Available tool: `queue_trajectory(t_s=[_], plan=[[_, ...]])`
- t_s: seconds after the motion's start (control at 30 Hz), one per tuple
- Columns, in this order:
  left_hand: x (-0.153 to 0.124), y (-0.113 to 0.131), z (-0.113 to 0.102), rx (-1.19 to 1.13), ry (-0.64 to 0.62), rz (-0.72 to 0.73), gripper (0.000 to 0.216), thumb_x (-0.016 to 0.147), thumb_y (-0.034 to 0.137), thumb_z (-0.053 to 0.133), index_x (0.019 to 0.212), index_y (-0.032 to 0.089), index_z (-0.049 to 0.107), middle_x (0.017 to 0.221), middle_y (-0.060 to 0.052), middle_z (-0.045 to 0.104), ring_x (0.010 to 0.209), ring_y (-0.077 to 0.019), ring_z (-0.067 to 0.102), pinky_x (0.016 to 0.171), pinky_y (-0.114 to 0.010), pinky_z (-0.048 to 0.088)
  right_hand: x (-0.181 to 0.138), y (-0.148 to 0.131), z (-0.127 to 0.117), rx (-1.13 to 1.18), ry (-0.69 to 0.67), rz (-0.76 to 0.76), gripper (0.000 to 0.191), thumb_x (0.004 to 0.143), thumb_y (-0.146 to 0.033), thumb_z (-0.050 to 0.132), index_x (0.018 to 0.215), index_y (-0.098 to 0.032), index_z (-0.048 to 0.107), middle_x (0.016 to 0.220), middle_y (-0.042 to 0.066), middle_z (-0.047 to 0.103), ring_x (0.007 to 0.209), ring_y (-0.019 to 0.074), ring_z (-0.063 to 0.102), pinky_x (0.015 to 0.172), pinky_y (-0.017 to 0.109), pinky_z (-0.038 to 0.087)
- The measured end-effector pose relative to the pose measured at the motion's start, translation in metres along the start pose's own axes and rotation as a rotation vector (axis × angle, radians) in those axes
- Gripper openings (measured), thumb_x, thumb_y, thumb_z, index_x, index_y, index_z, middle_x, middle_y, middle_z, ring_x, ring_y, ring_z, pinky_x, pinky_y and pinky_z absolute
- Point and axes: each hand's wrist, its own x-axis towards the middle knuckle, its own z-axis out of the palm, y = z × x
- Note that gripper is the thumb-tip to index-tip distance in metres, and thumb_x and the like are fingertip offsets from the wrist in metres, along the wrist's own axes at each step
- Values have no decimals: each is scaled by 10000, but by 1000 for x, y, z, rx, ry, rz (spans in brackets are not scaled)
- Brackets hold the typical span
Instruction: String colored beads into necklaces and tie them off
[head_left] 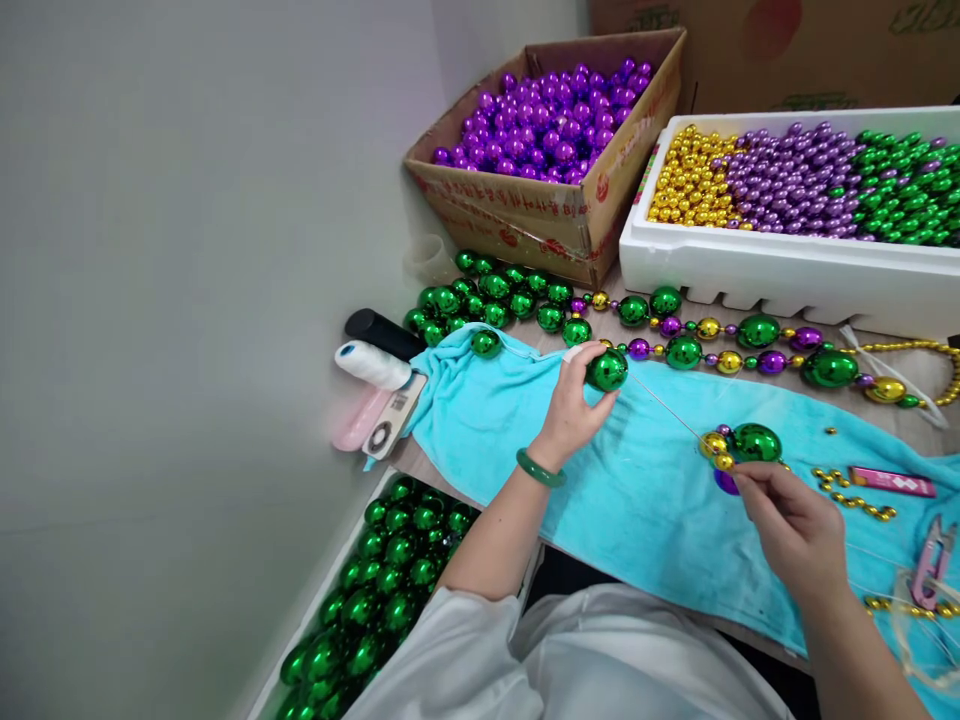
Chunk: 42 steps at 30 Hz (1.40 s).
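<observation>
My left hand (pixel 574 405), wearing a green bangle, is closed around a large shiny green bead (pixel 607 370) above the turquoise towel. A thin straight line, thread or needle (pixel 667 410), runs from that bead down to a cluster of beads by my right hand (pixel 795 525). Thumb and forefinger of the right hand pinch at a small gold bead (pixel 724 462) in this cluster. Beside it sit a larger gold bead (pixel 712 444), a big green bead (pixel 757 443) and a partly hidden purple one (pixel 727 482).
Strung beads (pixel 684 352) lie behind the towel (pixel 645 500). Beyond stand a cardboard box (pixel 517 210) of purple balls and a white foam box (pixel 780 262) of sorted beads. Green balls fill a box (pixel 397 550) at left. Pink thread snips (pixel 932 565) lie at right.
</observation>
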Motion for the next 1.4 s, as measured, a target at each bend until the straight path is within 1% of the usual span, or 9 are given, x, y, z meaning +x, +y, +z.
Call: queue_trajectory(t_s=[0.23, 0.33, 0.6, 0.73, 0.83, 0.93, 1.07, 1.23, 1.4], plan=[[0, -1, -1, 51, -14, 54, 524, 813, 149, 651, 1293, 227, 457, 1315, -109, 514, 1258, -235, 488, 1088, -435, 410, 1, -1, 0, -45, -9, -10, 160, 885, -322, 595, 881, -196, 693, 634, -15, 613, 517, 88, 519, 491, 189, 428], [-1, -1, -2, 74, -58, 74, 504, 833, 120, 604, 1302, 246, 469, 1352, -107, 483, 1267, -233, 484, 1096, -443, 398, 2, -2, -1, -61, -27, -13, 165, 889, -320, 590, 875, -190, 691, 620, -16, 611, 511, 89, 522, 489, 186, 429], [-8, 9, 0, -58, -194, 71, 638, 793, 59, 583, 1381, 243, 414, 1366, -115, 491, 1313, -243, 442, 1123, -460, 378, 7, -1, 1, -104, -53, -48, 190, 892, -328, 577, 868, -180, 694, 586, -22, 605, 480, 86, 504, 466, 181, 419], [-14, 14, 6, -248, -239, -69, 632, 821, 161, 637, 1396, 272, 399, 1395, -115, 465, 1302, -246, 454, 1013, -392, 482, 7, 4, 2, -112, -56, -29, 203, 892, -338, 574, 870, -180, 699, 595, -19, 616, 489, 89, 517, 471, 182, 425], [-18, 18, 10, -587, -274, -243, 756, 806, 278, 706, 1447, 284, 307, 1425, -128, 437, 1225, -230, 530, 956, -350, 515, 7, 6, 2, -97, -47, -23, 205, 891, -347, 576, 867, -185, 699, 567, -27, 585, 470, 87, 499, 454, 184, 409], [-18, 22, 15, -897, -238, -425, 758, 822, 407, 689, 1448, 255, 288, 1378, -143, 499, 1140, -219, 594, 940, -353, 522, 6, 7, 3, -60, -59, -9, 211, 892, -365, 580, 869, -190, 697, 565, -27, 571, 465, 88, 491, 448, 191, 400], [-16, 28, 20, -984, -164, -577, 817, 752, 431, 759, 1423, 243, 333, 1362, -134, 535, 1121, -218, 612, 953, -351, 512, 5, 10, 6, -35, -49, 54, 215, 893, -380, 583, 878, -195, 694, 589, -18, 575, 492, 96, 496, 471, 207, 407], [-12, 36, 17, -1023, -172, -508, 983, 626, 492, 845, 1436, 263, 338, 1408, -152, 494, 1116, -246, 615, 912, -353, 535, 6, 19, 8, 53, -47, 108, 205, 864, -387, 620, 879, -198, 700, 590, -19, 561, 524, 101, 505, 497, 214, 424], [-10, 49, 9, -1045, -262, -402, 1009, 652, 497, 833, 1472, 301, 278, 1441, -152, 460, 1125, -246, 610, 887, -342, 555, 9, 23, 11, 261, -53, 191, 206, 823, -385, 665, 850, -182, 692, 571, -19, 548, 494, 102, 490, 448, 217, 417]])
